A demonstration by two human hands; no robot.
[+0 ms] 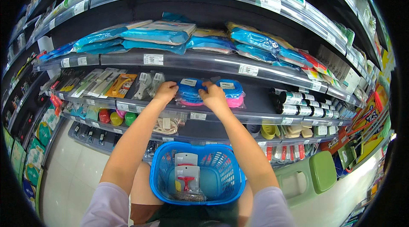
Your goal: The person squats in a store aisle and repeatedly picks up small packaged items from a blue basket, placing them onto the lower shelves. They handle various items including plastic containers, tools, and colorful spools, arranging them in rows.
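A stack of bagged mesh items, blue (191, 89) on top and pink (190, 102) at the bottom, lies on the middle shelf between my hands. My left hand (166, 92) is at its left edge with fingers bent. On the other side, my right hand (214, 95) has its thumb and a finger against the stack's right edge. Whether either hand grips the plastic is hidden. Just right of that hand lies a second stack, blue (230, 88) over pink (235, 101). Below my forearms a blue plastic basket (155, 179) holds carded goods, including a red-handled tool (186, 183).
Bagged brushes (143, 84) and a carded orange tool (120, 85) lie left of my hands. Dark-capped rolls (290, 98) are stacked at the right. Blue packs (156, 33) fill the shelf above. A green plastic stool (322, 171) stands on the floor at the right.
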